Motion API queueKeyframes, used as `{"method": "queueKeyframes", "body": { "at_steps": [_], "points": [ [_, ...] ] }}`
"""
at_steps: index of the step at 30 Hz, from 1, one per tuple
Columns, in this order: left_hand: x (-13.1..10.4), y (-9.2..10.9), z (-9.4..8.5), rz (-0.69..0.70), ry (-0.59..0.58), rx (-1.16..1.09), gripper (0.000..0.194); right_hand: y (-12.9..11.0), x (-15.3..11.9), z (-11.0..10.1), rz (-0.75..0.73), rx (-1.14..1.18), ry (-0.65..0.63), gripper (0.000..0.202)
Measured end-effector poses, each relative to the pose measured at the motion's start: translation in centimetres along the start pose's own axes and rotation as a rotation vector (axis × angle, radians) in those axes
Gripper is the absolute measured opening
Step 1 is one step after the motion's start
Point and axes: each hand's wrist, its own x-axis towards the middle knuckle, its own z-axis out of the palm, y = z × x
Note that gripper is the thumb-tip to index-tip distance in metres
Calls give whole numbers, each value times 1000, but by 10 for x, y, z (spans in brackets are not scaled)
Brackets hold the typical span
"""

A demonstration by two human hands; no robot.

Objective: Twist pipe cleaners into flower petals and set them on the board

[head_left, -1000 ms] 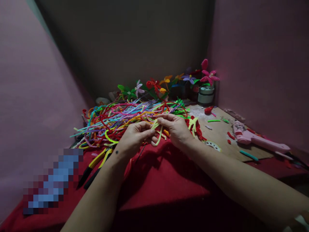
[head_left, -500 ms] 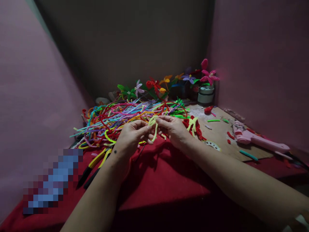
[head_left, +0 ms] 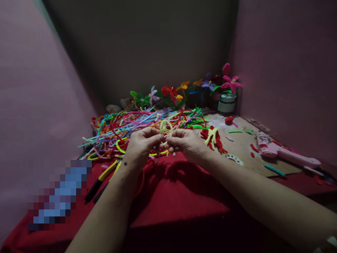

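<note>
A pale yellow pipe cleaner [head_left: 163, 126], bent into loops, is held up between my two hands over the red cloth [head_left: 181, 200]. My left hand [head_left: 144, 142] pinches its left side between thumb and fingers. On the other side, my right hand [head_left: 185, 140] grips it the same way, with the fingertips of both hands close together. Behind the hands lies a heap of many-coloured pipe cleaners [head_left: 137, 119]. Just right of my right hand, a red and pale yellow pipe-cleaner piece [head_left: 212, 137] rests on a board.
Yellow-and-black pliers [head_left: 105, 172] lie beside my left forearm. A pink glue gun [head_left: 289, 153] and short offcuts sit on the board [head_left: 252, 167] at right. Pipe-cleaner flowers [head_left: 171, 92] and a grey-lidded jar [head_left: 226, 103] stand at the back. A blurred-out blue patch [head_left: 63, 196] is at left.
The pipe cleaner's end that hung down between my hands now arches up as a second loop by my right fingers. My right hand has shifted slightly, and the view has moved a little.
</note>
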Motion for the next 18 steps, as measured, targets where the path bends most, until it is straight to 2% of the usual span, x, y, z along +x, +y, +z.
{"method": "queueKeyframes", "body": {
  "at_steps": [3,8,18],
  "points": [
    [-3,3,3,-5,5,37,19,-4,0,1,-88,78,105,18],
    [-6,5,10,17,13,101,25,-8,0,3,-175,21,202,17],
    [-5,0,12,44,43,183,15,-7,-1,3,-220,-149,217,18]
  ]
}}
